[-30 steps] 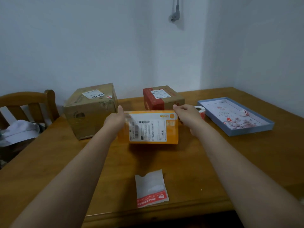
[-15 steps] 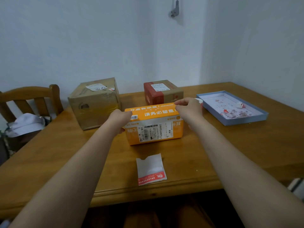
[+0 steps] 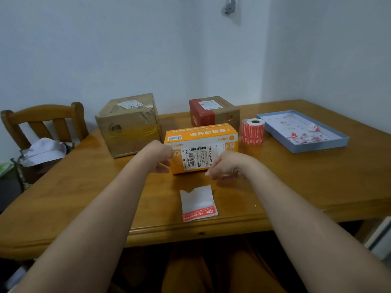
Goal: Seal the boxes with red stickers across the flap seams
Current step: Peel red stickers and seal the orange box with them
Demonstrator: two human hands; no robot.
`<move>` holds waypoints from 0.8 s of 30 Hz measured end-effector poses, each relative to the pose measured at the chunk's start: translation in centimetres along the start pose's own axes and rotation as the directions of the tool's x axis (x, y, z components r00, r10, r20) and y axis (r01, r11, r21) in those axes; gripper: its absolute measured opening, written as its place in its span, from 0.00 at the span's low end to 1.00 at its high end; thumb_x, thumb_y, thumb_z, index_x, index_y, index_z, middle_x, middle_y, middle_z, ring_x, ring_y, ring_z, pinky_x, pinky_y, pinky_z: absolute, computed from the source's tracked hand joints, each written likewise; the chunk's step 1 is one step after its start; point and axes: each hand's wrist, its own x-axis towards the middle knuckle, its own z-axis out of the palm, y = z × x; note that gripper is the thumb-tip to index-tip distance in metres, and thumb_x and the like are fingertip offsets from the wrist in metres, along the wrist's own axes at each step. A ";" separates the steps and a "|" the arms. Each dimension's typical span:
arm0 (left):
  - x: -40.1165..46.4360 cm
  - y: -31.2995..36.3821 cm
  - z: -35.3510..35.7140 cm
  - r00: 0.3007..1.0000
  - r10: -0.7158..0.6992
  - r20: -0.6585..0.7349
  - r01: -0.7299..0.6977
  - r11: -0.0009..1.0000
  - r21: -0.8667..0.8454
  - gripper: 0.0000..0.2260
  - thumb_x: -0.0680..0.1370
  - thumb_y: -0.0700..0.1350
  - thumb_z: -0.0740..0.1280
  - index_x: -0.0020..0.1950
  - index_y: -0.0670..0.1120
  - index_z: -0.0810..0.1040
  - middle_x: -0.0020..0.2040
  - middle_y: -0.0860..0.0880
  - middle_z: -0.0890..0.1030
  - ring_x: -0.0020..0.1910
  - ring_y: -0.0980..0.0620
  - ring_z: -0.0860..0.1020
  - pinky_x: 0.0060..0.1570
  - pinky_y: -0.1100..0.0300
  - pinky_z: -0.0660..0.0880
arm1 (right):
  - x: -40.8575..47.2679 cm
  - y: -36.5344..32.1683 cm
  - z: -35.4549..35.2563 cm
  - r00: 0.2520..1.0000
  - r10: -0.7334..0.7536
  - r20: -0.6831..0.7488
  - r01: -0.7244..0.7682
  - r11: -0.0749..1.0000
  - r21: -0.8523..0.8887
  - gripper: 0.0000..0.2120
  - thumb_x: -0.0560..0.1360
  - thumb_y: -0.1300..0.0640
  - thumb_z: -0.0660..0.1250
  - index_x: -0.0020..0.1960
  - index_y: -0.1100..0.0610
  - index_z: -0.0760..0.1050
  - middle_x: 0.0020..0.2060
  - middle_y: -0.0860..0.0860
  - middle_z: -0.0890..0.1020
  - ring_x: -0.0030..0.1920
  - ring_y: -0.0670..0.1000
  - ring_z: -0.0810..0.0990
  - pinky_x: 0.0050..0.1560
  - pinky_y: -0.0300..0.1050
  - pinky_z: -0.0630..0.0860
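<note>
Orange box (image 3: 201, 148) set down on the desk (image 3: 296, 178). My left hand (image 3: 159, 155) and right hand (image 3: 225, 164) hang loosely curled, holding nothing. Next I'd grab the sticker roll (image 3: 252, 131).

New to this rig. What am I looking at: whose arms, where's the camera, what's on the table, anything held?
No robot here: these are a person's bare arms, filmed by a wide-angle camera on their head, looking forward and down. The left hand and right hand hang loosely curled in front of an orange box; neither has a grip on anything. On the wooden table also stand a large brown box, a red-taped box, a roll of red stickers, a blue tray, and a torn backing sheet near the front edge.
</note>
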 end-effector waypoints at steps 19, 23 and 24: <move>0.4 2.3 -2.5 0.944 0.258 0.204 -0.241 0.965 -0.102 0.11 0.78 0.48 0.68 0.53 0.40 0.79 0.49 0.43 0.83 0.46 0.46 0.83 0.49 0.52 0.81 | 0.5 -3.2 -2.3 0.983 -0.157 0.090 0.151 0.986 0.069 0.01 0.77 0.61 0.68 0.48 0.59 0.78 0.42 0.54 0.83 0.40 0.48 0.83 0.36 0.36 0.77; 1.3 3.9 -3.7 0.917 0.379 0.127 -0.350 0.915 -0.204 0.17 0.74 0.52 0.73 0.54 0.40 0.79 0.51 0.42 0.82 0.47 0.47 0.80 0.55 0.50 0.79 | 0.2 -5.7 -4.8 0.947 -0.321 0.003 0.319 0.943 0.097 0.01 0.77 0.61 0.68 0.46 0.58 0.78 0.39 0.52 0.83 0.38 0.46 0.82 0.35 0.36 0.75; 1.5 4.3 -3.9 0.913 0.394 0.109 -0.365 0.906 -0.215 0.18 0.73 0.53 0.73 0.55 0.41 0.80 0.51 0.43 0.83 0.49 0.48 0.80 0.55 0.50 0.78 | 0.3 -6.1 -5.4 0.936 -0.350 -0.034 0.351 0.930 0.105 0.01 0.77 0.62 0.68 0.47 0.57 0.78 0.39 0.52 0.83 0.38 0.46 0.82 0.36 0.36 0.75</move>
